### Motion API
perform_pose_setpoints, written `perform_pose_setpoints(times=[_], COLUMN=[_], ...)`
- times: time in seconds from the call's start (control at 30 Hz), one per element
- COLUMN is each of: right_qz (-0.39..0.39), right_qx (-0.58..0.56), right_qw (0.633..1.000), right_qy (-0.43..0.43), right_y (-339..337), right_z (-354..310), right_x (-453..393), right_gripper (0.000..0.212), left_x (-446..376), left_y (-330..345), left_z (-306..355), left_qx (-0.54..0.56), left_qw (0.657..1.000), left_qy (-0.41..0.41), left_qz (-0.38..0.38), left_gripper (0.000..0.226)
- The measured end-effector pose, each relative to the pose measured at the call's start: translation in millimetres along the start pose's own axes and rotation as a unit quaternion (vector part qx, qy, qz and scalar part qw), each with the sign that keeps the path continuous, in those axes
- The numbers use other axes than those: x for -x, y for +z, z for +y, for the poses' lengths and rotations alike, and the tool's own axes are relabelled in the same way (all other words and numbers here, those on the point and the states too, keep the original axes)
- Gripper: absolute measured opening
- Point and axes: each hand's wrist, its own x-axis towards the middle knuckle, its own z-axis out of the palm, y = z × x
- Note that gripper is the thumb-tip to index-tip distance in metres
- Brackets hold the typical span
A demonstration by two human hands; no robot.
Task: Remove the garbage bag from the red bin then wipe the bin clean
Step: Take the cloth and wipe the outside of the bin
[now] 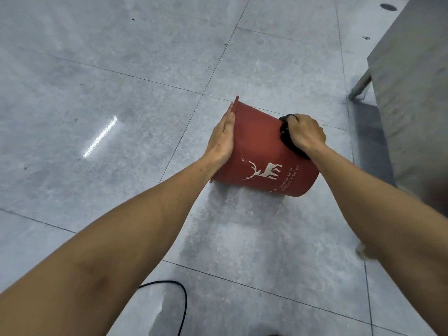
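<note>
A red bin (261, 151) with a white deer print lies tipped on its side on the grey tiled floor, its rim pointing left and its base to the right. My left hand (221, 138) presses flat against the bin's wall near the rim, fingers together. My right hand (305, 133) is closed on a black cloth (288, 139) and holds it against the bin's upper side near the base. The bin's inside is hidden. No garbage bag shows.
A grey table or bench (412, 93) with a metal leg (361, 86) stands at the right, close to the bin. A black cable (183, 301) loops on the floor at the bottom. Grey tiled floor (97, 93) stretches to the left and beyond.
</note>
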Motion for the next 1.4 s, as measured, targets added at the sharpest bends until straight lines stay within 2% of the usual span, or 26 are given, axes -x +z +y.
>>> perform_pose_setpoints(times=[0.13, 0.23, 0.37, 0.47, 0.57, 0.7, 0.77, 0.93, 1.03, 1.13, 1.23, 1.3, 1.4], right_qz=[0.024, 0.047, 0.071, 0.091, 0.099, 0.101, 0.105, 0.089, 0.058, 0.037, 0.049, 0.055, 0.064], right_qx=[-0.038, -0.027, 0.057, 0.117, 0.111, 0.017, -0.026, -0.063, -0.062, -0.055, -0.075, -0.080, -0.018], right_qw=[0.992, 0.973, 0.927, 0.901, 0.909, 0.959, 0.974, 0.991, 0.996, 0.997, 0.991, 0.981, 0.946], right_qy=[-0.117, -0.226, -0.364, -0.408, -0.390, -0.264, -0.201, -0.075, -0.037, -0.047, -0.096, -0.166, -0.318], right_y=[18, 35, 40, 41, 31, 19, 18, 10, 9, 13, 21, 30, 48], right_z=[-37, -43, -8, 32, 63, 63, 52, 23, 1, -21, -42, -51, -50], right_x=[11, 34, 58, 70, 75, 79, 78, 44, 24, 14, 14, 23, 45], right_gripper=[0.041, 0.055, 0.058, 0.058, 0.057, 0.055, 0.054, 0.046, 0.039, 0.038, 0.040, 0.048, 0.057], left_x=[-3, -7, -9, -8, -10, -19, -18, 10, 18, 10, 0, -5, -8], left_y=[0, -3, -4, -4, -5, -7, -10, -26, -28, -24, -20, -18, -20], left_z=[2, 7, 9, 11, 15, 25, 27, 4, -13, -9, -5, -3, 3], left_qx=[0.007, 0.009, 0.001, -0.005, -0.016, -0.034, -0.035, -0.016, 0.000, -0.001, 0.002, -0.001, -0.017], left_qw=[1.000, 1.000, 1.000, 1.000, 0.999, 0.993, 0.992, 0.998, 0.999, 1.000, 1.000, 1.000, 0.999], left_qy=[-0.003, 0.004, -0.013, -0.018, -0.038, -0.109, -0.120, -0.028, 0.015, 0.015, 0.016, 0.026, 0.035], left_qz=[0.000, 0.000, -0.006, -0.002, -0.005, -0.022, -0.033, -0.045, -0.046, -0.021, -0.003, 0.003, 0.002], left_gripper=[0.047, 0.045, 0.046, 0.047, 0.048, 0.053, 0.055, 0.052, 0.049, 0.049, 0.048, 0.047, 0.045])
